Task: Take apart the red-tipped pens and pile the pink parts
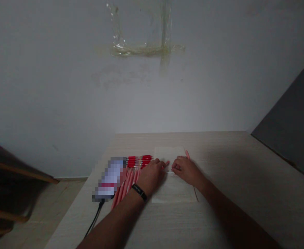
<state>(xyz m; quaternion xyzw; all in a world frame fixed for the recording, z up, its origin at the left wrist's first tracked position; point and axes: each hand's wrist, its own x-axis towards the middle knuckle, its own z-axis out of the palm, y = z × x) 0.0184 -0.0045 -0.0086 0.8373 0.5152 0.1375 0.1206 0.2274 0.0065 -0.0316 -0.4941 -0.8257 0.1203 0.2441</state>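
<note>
Low in the middle of the frame, on a pale wooden table point(245, 180), both hands meet over a white sheet of paper point(172, 188). The left hand point(153, 173), a black wristband point(139, 192) on its wrist, lies flat and loose, its fingers stretched across the paper's left edge. Just left of it lies a row of red pens point(138, 162). The right hand point(187, 170) is curled around a pink pen point(187, 154), whose tip pokes out above the knuckles. A dark cable point(95, 219) trails off at lower left.
</note>
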